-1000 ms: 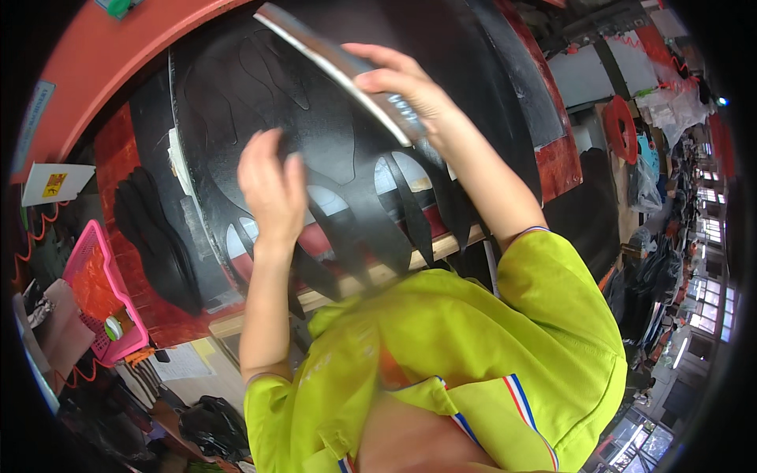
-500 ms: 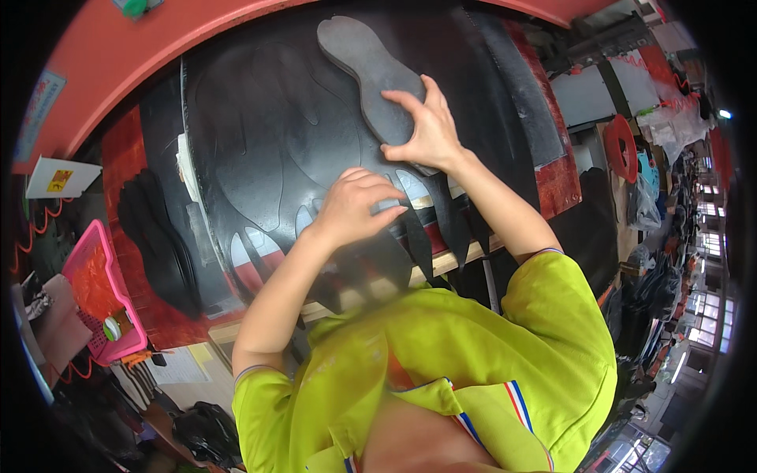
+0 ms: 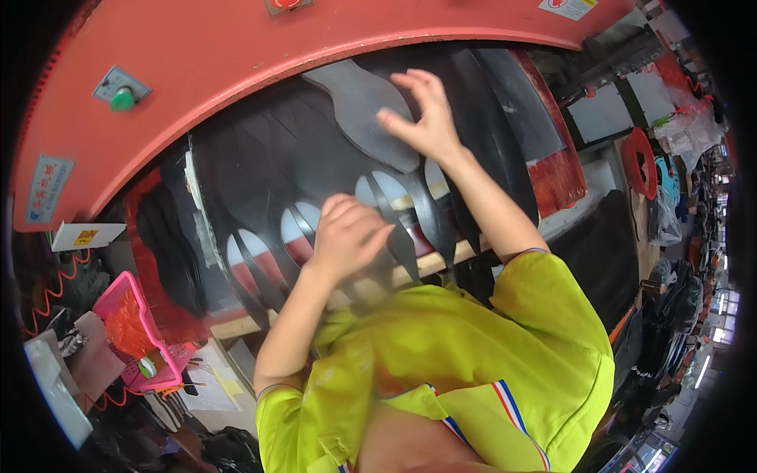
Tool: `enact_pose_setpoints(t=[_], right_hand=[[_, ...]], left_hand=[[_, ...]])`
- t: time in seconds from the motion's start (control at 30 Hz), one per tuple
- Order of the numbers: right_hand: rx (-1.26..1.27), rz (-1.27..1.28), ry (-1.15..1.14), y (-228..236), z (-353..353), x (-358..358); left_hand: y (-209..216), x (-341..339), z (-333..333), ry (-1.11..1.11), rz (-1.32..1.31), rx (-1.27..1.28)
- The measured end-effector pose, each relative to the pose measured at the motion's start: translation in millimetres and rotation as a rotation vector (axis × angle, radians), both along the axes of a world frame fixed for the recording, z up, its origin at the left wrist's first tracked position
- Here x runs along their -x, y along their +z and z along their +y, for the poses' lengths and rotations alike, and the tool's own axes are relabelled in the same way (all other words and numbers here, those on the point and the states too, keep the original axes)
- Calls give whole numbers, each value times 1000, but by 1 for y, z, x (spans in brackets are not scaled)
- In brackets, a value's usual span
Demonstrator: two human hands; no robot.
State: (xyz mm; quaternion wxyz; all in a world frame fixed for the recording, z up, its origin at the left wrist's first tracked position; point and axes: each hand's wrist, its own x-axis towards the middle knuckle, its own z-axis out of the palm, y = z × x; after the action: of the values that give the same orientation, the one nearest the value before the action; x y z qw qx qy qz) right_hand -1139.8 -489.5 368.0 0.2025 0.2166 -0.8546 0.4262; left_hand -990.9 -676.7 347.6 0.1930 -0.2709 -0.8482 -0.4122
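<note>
A thick grey sole-shaped block [image 3: 364, 114] lies on a black sheet [image 3: 244, 150] marked with faint sole outlines. Over the block's right edge hovers my right hand [image 3: 430, 118], thumb and fingers spread, with nothing between them. My left hand [image 3: 344, 236] is above the front of the sheet, nearer to me. Its fingers are loosely bent and its thumb stands apart; I see nothing in it. Around and below that hand, narrow black strips [image 3: 402, 248] with rounded gaps between them run to the front edge.
A red machine beam [image 3: 260, 59] with a green button [image 3: 122, 99] spans the far side. Stacked black soles [image 3: 169, 244] lie at the left, near a pink basket [image 3: 138, 331]. A wooden edge [image 3: 430, 264] runs along the front.
My right hand has come off the grey block, which it spanned before. The view has shifted, showing more of the red beam. My left hand stays near the front strips.
</note>
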Motion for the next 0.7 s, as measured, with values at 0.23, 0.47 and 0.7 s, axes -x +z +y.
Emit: enact_pose_setpoints(t=[0.23,0.47,0.7], right_hand=[[325,292,-84,80,62,106],[186,5,131,60,78,126],[-447,10,124,-53,41,6]], left_hand=[[-10,16,16,138,-66,344],[-24,84,11,480,-49,476],[-31,92,14,511,-111,471]])
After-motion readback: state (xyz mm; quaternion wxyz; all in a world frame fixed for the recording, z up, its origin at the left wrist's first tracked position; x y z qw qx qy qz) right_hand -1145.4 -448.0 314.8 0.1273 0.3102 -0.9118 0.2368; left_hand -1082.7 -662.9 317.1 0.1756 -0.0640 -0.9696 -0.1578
